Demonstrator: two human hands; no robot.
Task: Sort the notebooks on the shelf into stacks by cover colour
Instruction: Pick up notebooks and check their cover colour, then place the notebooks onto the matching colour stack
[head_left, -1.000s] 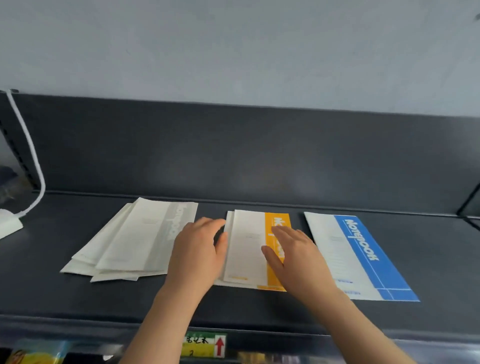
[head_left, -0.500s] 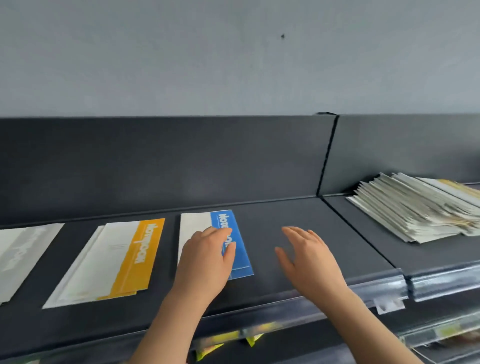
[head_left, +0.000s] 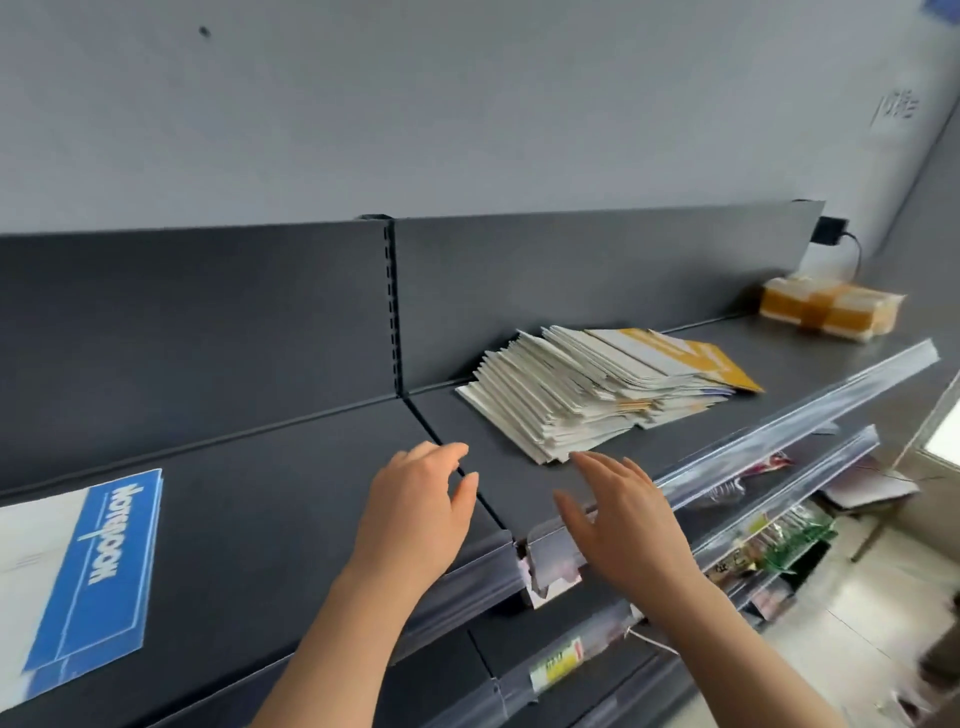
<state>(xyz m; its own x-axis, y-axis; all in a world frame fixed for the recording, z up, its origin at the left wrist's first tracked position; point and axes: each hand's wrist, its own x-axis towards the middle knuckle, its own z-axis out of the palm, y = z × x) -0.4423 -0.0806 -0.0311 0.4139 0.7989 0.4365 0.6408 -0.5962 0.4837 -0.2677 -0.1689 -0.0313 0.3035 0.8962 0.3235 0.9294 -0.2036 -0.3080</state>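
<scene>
Notebooks (head_left: 587, 395) lie in a loose, fanned pile on the right-hand section of the dark shelf (head_left: 260, 493), mostly showing white edges. The top one, a yellow notebook (head_left: 696, 358), sits skewed toward the right. Far to the left on the same shelf level, well apart from the pile, a blue notebook (head_left: 88, 571) lies flat with its cover up, and more white edges show beneath it.

In the head view, the left hand (head_left: 415, 514) hovers palm down over the seam between the two shelf sections, fingers loosely bent and holding nothing. The right hand (head_left: 623, 525) is spread with straight fingers and is also empty. Its fingertips (head_left: 582, 460) reach the pile's near corner, though whether they touch it cannot be told.

A clear price rail (head_left: 779, 415) runs along the shelf's front edge. At the far right end sits a wrapped yellow bundle (head_left: 831, 312), with a black plug (head_left: 829, 231) on the wall above it.
</scene>
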